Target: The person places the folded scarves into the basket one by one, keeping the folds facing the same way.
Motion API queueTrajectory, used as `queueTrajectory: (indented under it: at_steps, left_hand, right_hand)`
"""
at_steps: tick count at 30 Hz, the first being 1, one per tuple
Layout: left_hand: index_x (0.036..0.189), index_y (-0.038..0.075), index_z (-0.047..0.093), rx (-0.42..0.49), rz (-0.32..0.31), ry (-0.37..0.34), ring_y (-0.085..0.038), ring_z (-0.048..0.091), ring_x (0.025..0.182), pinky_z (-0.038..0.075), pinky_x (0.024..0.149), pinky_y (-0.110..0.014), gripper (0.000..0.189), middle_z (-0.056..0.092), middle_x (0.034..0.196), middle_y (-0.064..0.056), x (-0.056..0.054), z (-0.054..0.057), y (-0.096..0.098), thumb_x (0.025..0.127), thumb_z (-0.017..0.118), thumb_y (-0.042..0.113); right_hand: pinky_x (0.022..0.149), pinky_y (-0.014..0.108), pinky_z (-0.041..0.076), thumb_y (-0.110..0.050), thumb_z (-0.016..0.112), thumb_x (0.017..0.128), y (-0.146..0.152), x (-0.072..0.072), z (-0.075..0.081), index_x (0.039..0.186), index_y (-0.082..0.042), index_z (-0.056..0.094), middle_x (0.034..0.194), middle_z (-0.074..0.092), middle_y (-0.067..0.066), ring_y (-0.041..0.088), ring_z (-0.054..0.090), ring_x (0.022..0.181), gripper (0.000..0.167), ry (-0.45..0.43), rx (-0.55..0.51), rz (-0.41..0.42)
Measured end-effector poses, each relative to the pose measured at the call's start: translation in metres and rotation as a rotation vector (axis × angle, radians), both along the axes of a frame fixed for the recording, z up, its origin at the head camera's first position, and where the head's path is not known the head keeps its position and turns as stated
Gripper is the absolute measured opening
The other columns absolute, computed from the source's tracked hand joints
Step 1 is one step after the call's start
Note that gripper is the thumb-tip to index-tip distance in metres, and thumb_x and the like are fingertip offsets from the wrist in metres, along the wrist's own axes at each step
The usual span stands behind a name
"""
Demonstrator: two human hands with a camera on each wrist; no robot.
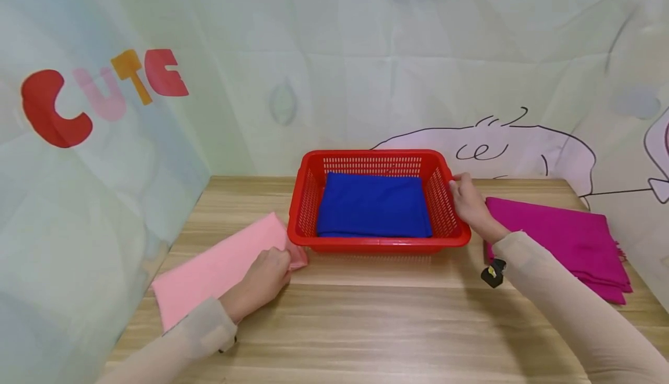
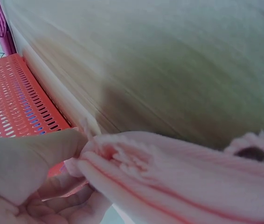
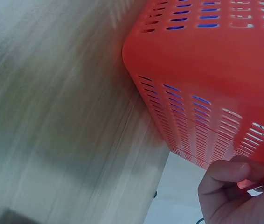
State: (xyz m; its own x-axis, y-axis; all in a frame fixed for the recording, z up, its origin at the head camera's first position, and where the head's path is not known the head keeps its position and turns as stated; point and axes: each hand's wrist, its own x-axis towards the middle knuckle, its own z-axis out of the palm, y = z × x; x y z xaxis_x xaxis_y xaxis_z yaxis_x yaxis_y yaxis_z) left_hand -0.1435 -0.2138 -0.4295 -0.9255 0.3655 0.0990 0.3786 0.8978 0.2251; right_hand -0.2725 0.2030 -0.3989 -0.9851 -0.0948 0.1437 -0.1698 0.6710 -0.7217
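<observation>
A red plastic basket (image 1: 376, 248) with slotted walls stands near the back middle of the table, and a folded blue cloth (image 1: 373, 205) lies flat inside it. My right hand (image 1: 473, 207) grips the basket's right end at the rim; the right wrist view shows the fingers (image 3: 227, 175) curled over that edge. At the left, my left hand (image 1: 266, 273) pinches the near right end of a folded pink cloth (image 1: 214, 271). The left wrist view shows the cloth's layered edge (image 2: 122, 158) between thumb and fingers. One corner of the pink cloth lies close beside the basket.
To the right lies a folded magenta cloth (image 1: 559, 239) with a fringed edge, partly behind my right forearm. The wooden table (image 1: 366, 326) meets printed curtains (image 1: 334, 82) at the back and sides. A small black object (image 1: 493, 273) shows at my right wrist.
</observation>
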Motion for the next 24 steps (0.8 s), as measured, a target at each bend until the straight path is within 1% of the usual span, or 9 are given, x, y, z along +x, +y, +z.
queueTrajectory:
  at_steps: [8, 14, 19, 24]
  left_hand:
    - [0.064, 0.006, 0.052, 0.020, -0.002, -0.032, -0.014, 0.041, 0.050, 0.038, 0.045, -0.025, 0.026, 0.042, 0.057, 0.000, 0.006, 0.001, 0.002, 0.081, 0.063, -0.011]
    - [0.065, 0.005, 0.053, 0.024, -0.018, -0.022, -0.013, 0.041, 0.051, 0.038, 0.046, -0.025, 0.025, 0.043, 0.057, 0.000, 0.010, 0.001, 0.003, 0.081, 0.063, -0.012]
    - [0.068, 0.003, 0.054, 0.022, -0.034, -0.005, -0.015, 0.044, 0.052, 0.040, 0.046, -0.028, 0.021, 0.044, 0.059, -0.002, 0.013, 0.001, 0.003, 0.080, 0.065, -0.011]
    - [0.066, 0.005, 0.051, 0.030, -0.047, 0.008, -0.015, 0.042, 0.052, 0.039, 0.046, -0.029, 0.025, 0.042, 0.058, 0.000, 0.017, -0.001, 0.003, 0.078, 0.064, -0.013]
  right_hand:
    - [0.084, 0.056, 0.044, -0.013, 0.031, 0.110, -0.001, 0.001, -0.002, 0.131, 0.017, 0.035, 0.096, 0.053, 0.033, 0.043, 0.052, 0.089, 0.037, 0.031, -0.009, -0.026]
    - [0.082, 0.055, 0.045, -0.014, 0.031, 0.110, -0.001, 0.000, -0.004, 0.131, 0.016, 0.036, 0.094, 0.053, 0.031, 0.042, 0.052, 0.088, 0.037, 0.032, 0.001, -0.032]
    - [0.082, 0.055, 0.045, -0.014, 0.031, 0.110, 0.000, 0.000, -0.005, 0.132, 0.015, 0.035, 0.095, 0.053, 0.031, 0.042, 0.052, 0.088, 0.038, 0.018, 0.006, -0.038]
    - [0.081, 0.053, 0.045, -0.016, 0.030, 0.110, 0.000, 0.001, -0.003, 0.133, 0.015, 0.034, 0.096, 0.052, 0.029, 0.041, 0.052, 0.088, 0.039, 0.003, 0.010, -0.039]
